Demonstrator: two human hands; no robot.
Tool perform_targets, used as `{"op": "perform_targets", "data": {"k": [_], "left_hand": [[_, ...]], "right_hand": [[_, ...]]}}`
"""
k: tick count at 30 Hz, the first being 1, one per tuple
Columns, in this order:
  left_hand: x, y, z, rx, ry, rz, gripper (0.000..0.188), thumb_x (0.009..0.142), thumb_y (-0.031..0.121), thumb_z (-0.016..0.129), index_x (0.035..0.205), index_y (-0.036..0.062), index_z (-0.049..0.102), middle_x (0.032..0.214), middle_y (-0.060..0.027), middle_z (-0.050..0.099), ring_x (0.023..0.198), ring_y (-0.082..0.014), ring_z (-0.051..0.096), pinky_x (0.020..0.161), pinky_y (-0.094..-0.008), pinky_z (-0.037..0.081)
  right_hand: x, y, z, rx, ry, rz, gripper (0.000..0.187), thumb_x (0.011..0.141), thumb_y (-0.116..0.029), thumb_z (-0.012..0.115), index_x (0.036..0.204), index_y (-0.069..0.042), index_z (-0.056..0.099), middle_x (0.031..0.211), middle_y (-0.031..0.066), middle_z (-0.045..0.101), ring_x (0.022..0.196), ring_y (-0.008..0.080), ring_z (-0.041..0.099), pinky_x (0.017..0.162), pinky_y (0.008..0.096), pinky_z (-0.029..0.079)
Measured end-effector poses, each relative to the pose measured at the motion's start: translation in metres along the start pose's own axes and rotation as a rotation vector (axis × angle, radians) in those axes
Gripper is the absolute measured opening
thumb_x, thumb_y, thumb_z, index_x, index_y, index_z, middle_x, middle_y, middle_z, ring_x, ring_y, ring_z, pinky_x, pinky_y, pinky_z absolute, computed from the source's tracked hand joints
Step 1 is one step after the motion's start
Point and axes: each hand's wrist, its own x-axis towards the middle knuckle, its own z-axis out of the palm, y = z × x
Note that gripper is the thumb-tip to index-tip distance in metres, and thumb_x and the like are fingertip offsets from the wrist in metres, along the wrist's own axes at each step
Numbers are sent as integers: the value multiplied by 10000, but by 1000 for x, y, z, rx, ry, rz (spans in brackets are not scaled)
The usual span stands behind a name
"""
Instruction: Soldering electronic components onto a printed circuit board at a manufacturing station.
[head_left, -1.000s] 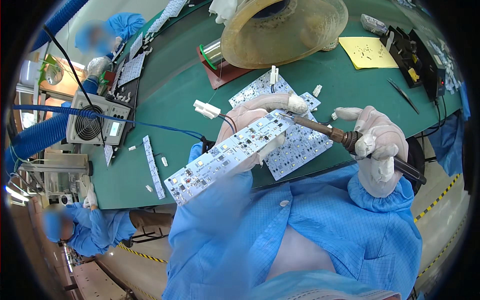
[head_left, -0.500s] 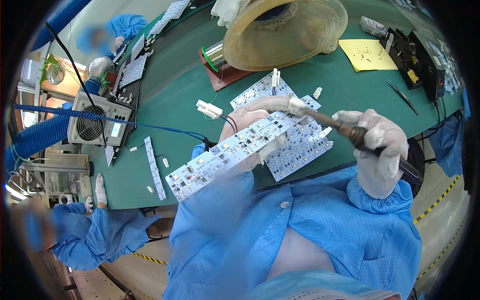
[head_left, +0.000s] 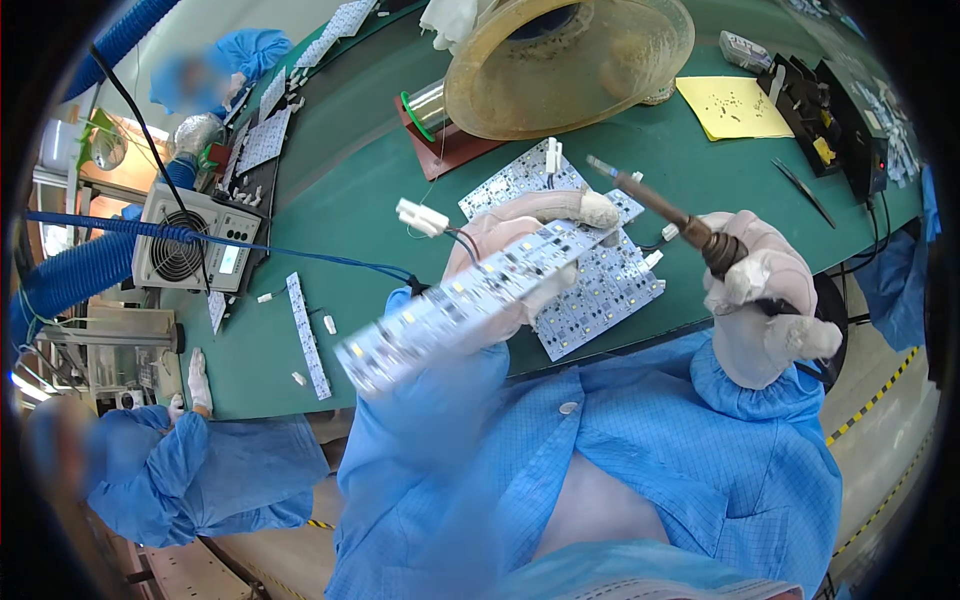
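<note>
My gloved left hand (head_left: 520,215) grips a long white LED circuit board (head_left: 455,305), which slants over the bench and looks blurred. Two short wires run from that board to a white connector (head_left: 422,217) beside my hand. In my gloved right hand (head_left: 765,290) is a soldering iron (head_left: 680,215), its tip pointing up and left, apart from the board. Beneath and behind the left hand lie more LED panels, one nearer me (head_left: 600,298) and one farther off (head_left: 507,180). A white connector with wires (head_left: 553,160) stands on the far panel.
A solder spool (head_left: 428,110) sits on a reddish stand beside a large translucent fume hood (head_left: 570,85). Yellow paper (head_left: 733,108), tweezers (head_left: 803,193) and a black soldering station (head_left: 850,130) are at right. A narrow LED strip (head_left: 308,335) and a boxy fan unit (head_left: 198,238) lie left. Two co-workers sit nearby.
The soldering iron's tip has lifted away from the board's right end, upward. My right hand has turned and its fingers have shifted on the handle. The board has moved slightly.
</note>
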Motion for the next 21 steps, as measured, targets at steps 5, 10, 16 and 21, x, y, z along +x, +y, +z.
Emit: {"op": "perform_targets", "data": {"k": [5, 10, 16, 21], "left_hand": [[0, 21, 6, 182, 113, -137, 242, 792, 173, 698, 916, -24, 631, 1030, -205, 655, 993, -319, 642, 853, -403, 508], [-4, 19, 8, 310, 40, -248, 338, 768, 168, 707, 1080, 44, 670, 1179, -109, 622, 1065, -234, 597, 919, -310, 477], [-5, 14, 10, 244, 61, -269, 361, 743, 180, 720, 1085, 75, 670, 1175, -111, 624, 1093, -252, 593, 934, -347, 475], [-2, 19, 6, 350, 30, -141, 350, 738, 176, 717, 1072, 81, 672, 1177, -105, 624, 1093, -262, 592, 934, -358, 475]], "right_hand": [[1, -9, 5, -8, 107, 30, 759, 925, -665, 172, 845, -47, 606, 653, 62, 624, 493, 186, 492, 726, 520, 529], [-2, -10, 5, 10, 144, 125, 710, 978, -562, 195, 804, -29, 630, 628, 79, 622, 503, 150, 524, 742, 462, 536], [-7, -18, 7, -37, 191, 249, 677, 994, -515, 250, 757, -10, 634, 651, 97, 631, 582, 215, 599, 724, 410, 537], [-5, -17, 7, -74, 152, 249, 678, 993, -516, 256, 751, -11, 639, 686, 110, 647, 662, 261, 631, 670, 355, 539]]}}
